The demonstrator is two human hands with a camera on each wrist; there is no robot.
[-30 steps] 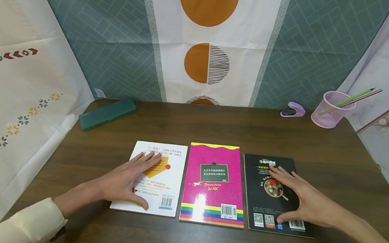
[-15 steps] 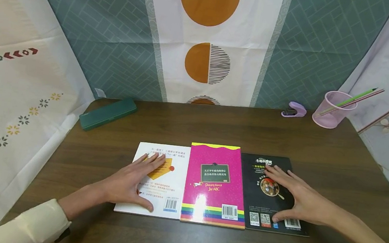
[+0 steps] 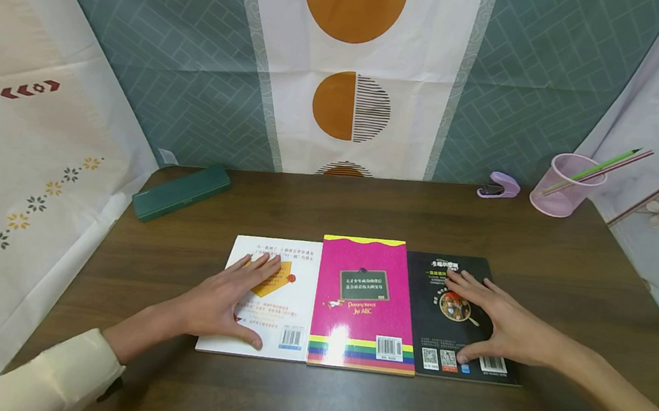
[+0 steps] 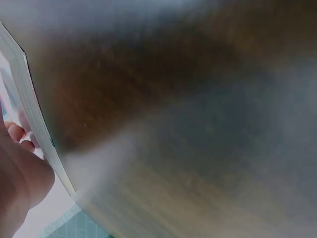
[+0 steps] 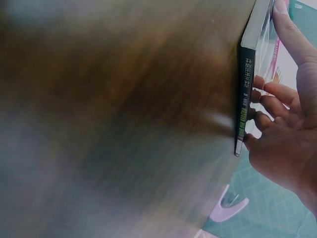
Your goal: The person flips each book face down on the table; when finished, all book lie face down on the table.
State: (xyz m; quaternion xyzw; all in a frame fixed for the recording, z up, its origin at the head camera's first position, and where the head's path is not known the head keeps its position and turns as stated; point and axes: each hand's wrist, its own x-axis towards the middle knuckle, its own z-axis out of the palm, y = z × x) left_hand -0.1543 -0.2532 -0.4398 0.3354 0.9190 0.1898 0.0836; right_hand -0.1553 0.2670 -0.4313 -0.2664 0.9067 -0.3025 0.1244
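Left hand lies flat, fingers straight, on the white book; right hand flat on the black book. Neither grip closes. Between them, touching both, the pink book reads "ABC". All on the bench.

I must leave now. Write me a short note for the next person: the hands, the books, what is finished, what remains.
Left hand: flat on the white book, fingers straight.
Right hand: flat on the black book, fingers spread.
Pink book lies between them on the table, untouched.
Done: three books in a row, side edges meeting.
Left: near edges are roughly level; pink top edge sits a little farther back. Check alignment.
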